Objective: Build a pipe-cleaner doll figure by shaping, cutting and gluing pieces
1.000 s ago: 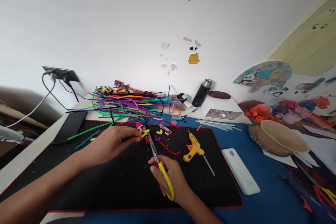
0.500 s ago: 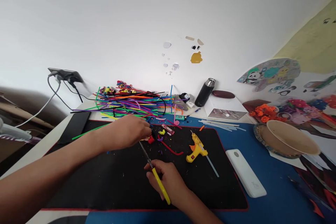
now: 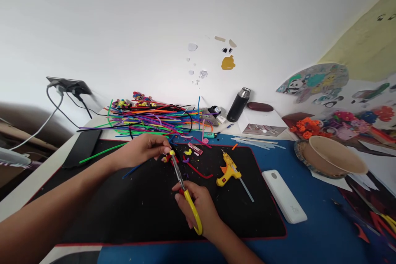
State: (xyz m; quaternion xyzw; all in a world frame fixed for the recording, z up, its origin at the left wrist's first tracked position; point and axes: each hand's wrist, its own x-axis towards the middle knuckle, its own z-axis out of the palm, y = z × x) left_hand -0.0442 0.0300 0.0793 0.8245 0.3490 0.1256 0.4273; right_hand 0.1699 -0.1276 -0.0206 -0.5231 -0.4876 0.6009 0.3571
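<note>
My right hand [image 3: 198, 206] is wrapped round the yellow handles of a pair of scissors [image 3: 192, 211], whose blades point up and away to the left. At the blade tips is a small yellow fuzzy piece [image 3: 172, 153], pinched by my left hand [image 3: 154, 148] between thumb and finger. Just under it a red fuzzy bit [image 3: 168, 158] shows, partly covered by the fingers and blades. A red pipe cleaner strip [image 3: 201, 173], a loose yellow curl [image 3: 187, 152] and a purple curl [image 3: 186, 160] lie on the black mat [image 3: 123, 214] beside the blades.
A yellow glue gun [image 3: 229, 169] lies right of my right hand, near a white power bank [image 3: 284, 196]. Behind the mat are a heap of coloured pipe cleaners [image 3: 154, 119], a black flask [image 3: 238, 105] and glue sticks [image 3: 256, 142]. A bowl [image 3: 337, 154] stands at right.
The scissor blades have moved up to the yellow piece at my left fingertips. My left hand has turned, showing its thumb and the piece. The whole view has shifted slightly.
</note>
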